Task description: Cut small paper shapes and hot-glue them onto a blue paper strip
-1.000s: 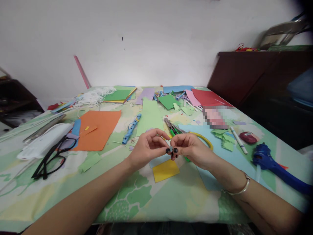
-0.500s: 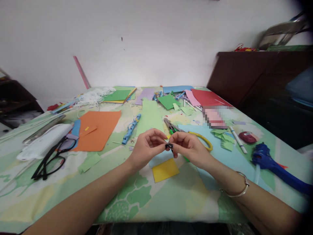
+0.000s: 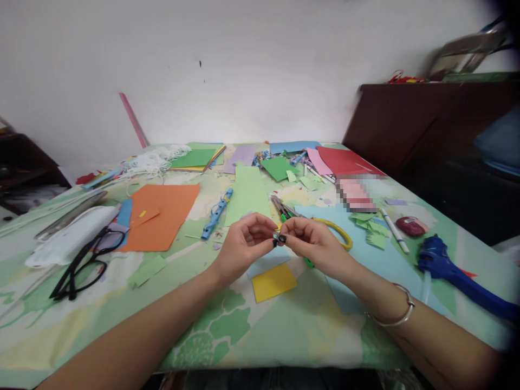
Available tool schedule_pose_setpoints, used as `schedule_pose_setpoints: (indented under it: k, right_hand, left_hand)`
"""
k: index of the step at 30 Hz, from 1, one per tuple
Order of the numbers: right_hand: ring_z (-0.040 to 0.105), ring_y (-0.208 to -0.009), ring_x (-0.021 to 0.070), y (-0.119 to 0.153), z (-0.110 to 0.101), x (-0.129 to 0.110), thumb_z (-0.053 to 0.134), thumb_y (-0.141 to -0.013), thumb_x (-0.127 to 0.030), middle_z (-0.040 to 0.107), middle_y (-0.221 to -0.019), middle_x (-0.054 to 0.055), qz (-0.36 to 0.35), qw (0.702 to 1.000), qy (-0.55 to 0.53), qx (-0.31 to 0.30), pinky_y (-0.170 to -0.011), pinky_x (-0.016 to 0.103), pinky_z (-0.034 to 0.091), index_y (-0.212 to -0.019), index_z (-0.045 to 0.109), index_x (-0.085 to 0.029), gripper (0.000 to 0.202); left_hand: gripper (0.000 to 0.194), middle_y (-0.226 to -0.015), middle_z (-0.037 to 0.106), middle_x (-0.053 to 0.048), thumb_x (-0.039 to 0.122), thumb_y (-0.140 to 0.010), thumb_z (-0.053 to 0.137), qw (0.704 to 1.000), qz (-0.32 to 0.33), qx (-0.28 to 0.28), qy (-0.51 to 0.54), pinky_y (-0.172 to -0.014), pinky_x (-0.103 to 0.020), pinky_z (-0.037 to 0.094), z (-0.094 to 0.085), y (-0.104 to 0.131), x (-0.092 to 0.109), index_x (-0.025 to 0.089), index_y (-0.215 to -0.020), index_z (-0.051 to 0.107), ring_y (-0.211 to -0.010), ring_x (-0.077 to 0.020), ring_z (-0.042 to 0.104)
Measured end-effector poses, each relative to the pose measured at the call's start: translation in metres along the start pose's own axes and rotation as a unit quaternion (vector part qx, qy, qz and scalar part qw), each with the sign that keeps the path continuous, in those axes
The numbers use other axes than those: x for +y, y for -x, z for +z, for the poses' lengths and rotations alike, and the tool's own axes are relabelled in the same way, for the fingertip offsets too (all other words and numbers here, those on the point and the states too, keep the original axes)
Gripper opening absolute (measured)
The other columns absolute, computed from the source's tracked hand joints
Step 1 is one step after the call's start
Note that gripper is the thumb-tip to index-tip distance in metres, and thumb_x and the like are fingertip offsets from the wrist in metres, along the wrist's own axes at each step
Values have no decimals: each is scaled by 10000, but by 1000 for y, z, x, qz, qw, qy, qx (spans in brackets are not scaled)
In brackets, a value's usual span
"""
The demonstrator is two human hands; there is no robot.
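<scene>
My left hand and my right hand meet fingertip to fingertip above the table. Between their pinched thumbs and forefingers is a tiny pale blue piece, mostly hidden, perhaps paper. Just below them lie a yellow paper rectangle and a light blue strip. Scissors with a yellow handle rest behind my right hand, their blades crossing a green-handled tool that my hand partly covers. A blue paper tube with small yellow bits stands out to the left of my left hand.
On the left are orange paper, black glasses and a white power strip. A blue glue gun, a marker and light blue paper lie right. Green paper and scraps spread farther back.
Both hands stay close together in nearly the same place. The fingertips have shifted slightly, and the thumbs sit a little differently around the tiny piece.
</scene>
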State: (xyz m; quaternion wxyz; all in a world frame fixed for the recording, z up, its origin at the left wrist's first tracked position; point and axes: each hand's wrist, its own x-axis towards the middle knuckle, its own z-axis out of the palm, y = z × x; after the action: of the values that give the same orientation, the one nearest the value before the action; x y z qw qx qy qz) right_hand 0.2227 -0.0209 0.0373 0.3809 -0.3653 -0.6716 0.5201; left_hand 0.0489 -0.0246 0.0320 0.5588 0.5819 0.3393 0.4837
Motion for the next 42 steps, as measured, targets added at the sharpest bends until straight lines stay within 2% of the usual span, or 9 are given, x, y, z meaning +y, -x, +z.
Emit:
schedule_pose_setpoints:
  k: [7,17,24,34,42]
  right_hand:
    - [293,-427,43,0,2,-5,598,-785,-378,391,-526,-78,30,997,-76,4,-392,195,197,-771,519,-170,223]
    - [379,-413,53,-1,2,-3,531,-810,-293,451,-517,-72,24,998,-37,33,-408,192,290,-789,526,-180,115]
    - [407,-497,61,0,1,3,603,-791,-289,503,-631,-39,-6,1000,13,22,-436,197,309,-785,547,-172,130]
    - [419,-478,56,-2,-1,-2,592,-805,-337,526,-624,-29,12,999,-53,0,-441,193,335,-796,533,-163,184]
    - [408,-454,47,-2,-2,-3,580,-816,-322,511,-608,-41,20,999,-47,-1,-429,186,311,-806,523,-163,169]
  left_hand:
    - [187,-764,682,-37,182,-699,705,1000,0,22,5,-721,-263,523,0,-1,1,138,-839,591,-724,-146,662]
    - [177,-713,686,-26,150,-683,693,999,-8,36,-12,-696,-263,530,2,-2,3,137,-808,568,-689,-148,672]
    - [186,-696,705,-40,154,-668,705,998,-36,37,-35,-674,-257,527,1,-3,2,138,-815,591,-682,-159,677]
    - [104,-639,691,-55,191,-689,679,997,-47,33,-44,-609,-239,500,-2,-5,4,108,-748,655,-614,-140,642]
    - [98,-619,675,-47,182,-697,649,998,-42,11,-39,-571,-226,457,-4,-5,4,108,-761,635,-589,-126,612]
